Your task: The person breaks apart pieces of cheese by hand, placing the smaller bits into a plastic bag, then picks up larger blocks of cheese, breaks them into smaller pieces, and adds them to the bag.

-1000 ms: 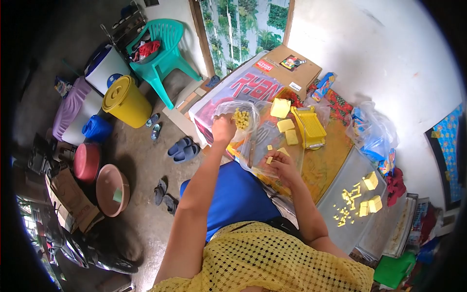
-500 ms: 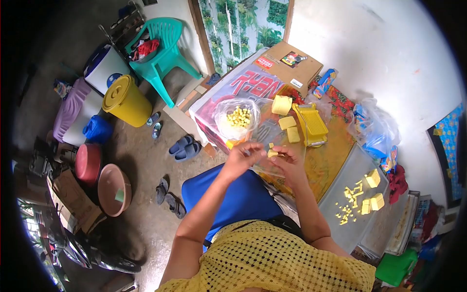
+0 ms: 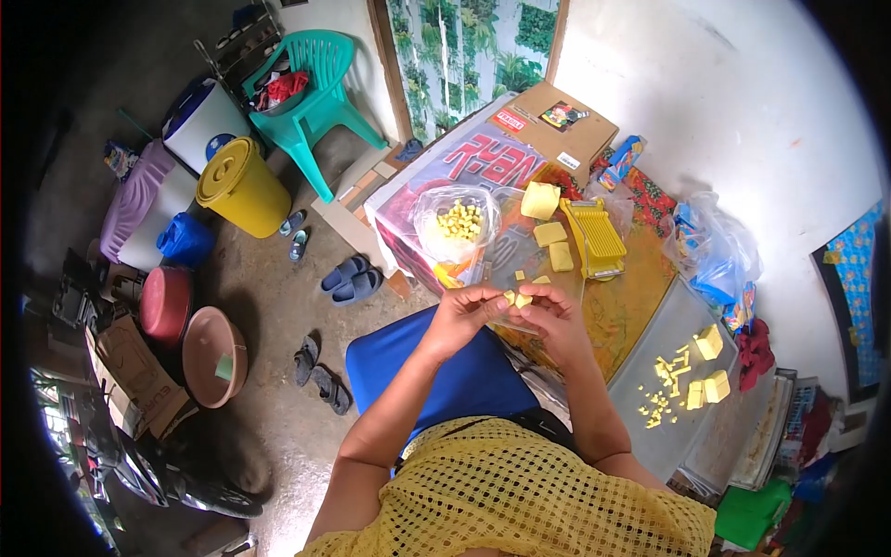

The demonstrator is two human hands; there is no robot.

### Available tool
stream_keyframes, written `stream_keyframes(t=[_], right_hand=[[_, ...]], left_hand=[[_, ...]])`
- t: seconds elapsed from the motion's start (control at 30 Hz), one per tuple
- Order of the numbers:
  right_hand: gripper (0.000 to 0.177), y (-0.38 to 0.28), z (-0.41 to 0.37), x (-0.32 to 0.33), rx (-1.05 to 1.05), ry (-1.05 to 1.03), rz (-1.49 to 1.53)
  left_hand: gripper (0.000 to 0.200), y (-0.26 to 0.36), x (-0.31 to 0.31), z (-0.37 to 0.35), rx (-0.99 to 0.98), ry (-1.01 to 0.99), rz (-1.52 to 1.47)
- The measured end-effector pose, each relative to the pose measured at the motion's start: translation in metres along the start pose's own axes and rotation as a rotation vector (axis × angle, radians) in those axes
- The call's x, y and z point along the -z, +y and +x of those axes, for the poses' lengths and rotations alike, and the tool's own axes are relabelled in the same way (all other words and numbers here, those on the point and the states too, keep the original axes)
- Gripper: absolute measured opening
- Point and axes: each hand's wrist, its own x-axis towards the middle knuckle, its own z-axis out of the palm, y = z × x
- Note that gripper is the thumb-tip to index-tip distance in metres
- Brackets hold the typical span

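Observation:
My left hand point(image 3: 461, 318) pinches a small pale-yellow piece point(image 3: 510, 297) between thumb and fingers. Close against it, my right hand point(image 3: 555, 325) grips another yellow piece point(image 3: 524, 301). Just beyond my fingers, a small yellow cube point(image 3: 520, 276) lies on a clear sheet. To the left stands a bowl point(image 3: 428, 243) lined with clear plastic, holding several small yellow cubes point(image 3: 459, 221). An orange-yellow object point(image 3: 448, 278), perhaps a handle, lies by the bowl. Behind my right hand are a large yellow block point(image 3: 540, 200), two flat slabs point(image 3: 560, 257) and a ridged yellow tool point(image 3: 595, 239).
On the right, a grey surface point(image 3: 640, 371) bears yellow blocks point(image 3: 708, 342) and scattered bits. A cardboard box point(image 3: 548, 121) and plastic bags point(image 3: 710, 246) lie farther back. A blue seat point(image 3: 399, 362) is below my arms. Slippers point(image 3: 353, 278) and a lidded yellow bucket point(image 3: 246, 190) stand left.
My left hand has moved right and closed in on my right hand. Each now pinches a piece, where earlier my right hand held a yellow piece and my left was apart.

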Motion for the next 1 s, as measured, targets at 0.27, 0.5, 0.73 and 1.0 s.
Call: stream_keyframes(t=[0.27, 0.5, 0.73, 1.0], right_hand=[[0.023, 0.002, 0.003, -0.004, -0.158, 0.037, 0.08], [0.02, 0.017, 0.008, 0.002, -0.153, 0.071, 0.093], [0.021, 0.005, 0.006, 0.0, -0.064, 0.103, -0.125], [0.02, 0.003, 0.005, 0.008, -0.036, 0.084, -0.312]], left_hand=[[0.012, -0.028, -0.002, 0.005, 0.031, 0.15, -0.015], [0.013, -0.039, -0.005, 0.006, -0.05, 0.099, 0.126], [0.013, -0.021, -0.007, 0.004, 0.038, 0.056, 0.113], [0.013, -0.016, -0.007, 0.0, 0.116, 0.028, 0.14]])
